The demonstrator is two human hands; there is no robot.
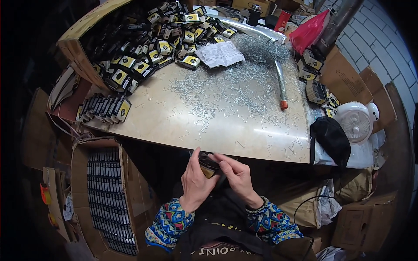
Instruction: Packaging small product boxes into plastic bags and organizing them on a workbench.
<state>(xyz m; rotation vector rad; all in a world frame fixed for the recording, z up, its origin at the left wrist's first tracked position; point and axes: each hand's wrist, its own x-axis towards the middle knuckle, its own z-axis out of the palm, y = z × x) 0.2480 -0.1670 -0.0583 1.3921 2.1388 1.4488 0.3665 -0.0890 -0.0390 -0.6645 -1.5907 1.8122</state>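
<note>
Just off the table's near edge, my left hand [195, 179] is closed around a small black-and-yellow box [209, 171], with the box's dark end turned up. My right hand [237, 175] meets it from the other side, thumb and forefinger pressed at its upper right edge. Whether the right fingers also hold something small is hidden. Beyond my hands, many loose bent wire pieces [204, 102] are strewn over the pale tabletop [152, 124], heaped thicker toward the back.
Similar boxes [141, 67] are piled at the back left, with a row of them [104, 108] at the left edge. A carton [78, 187] packed with boxes stands below left. A crumpled paper [220, 54], a tube with an orange end [281, 87] and a white fan [355, 122] lie farther off.
</note>
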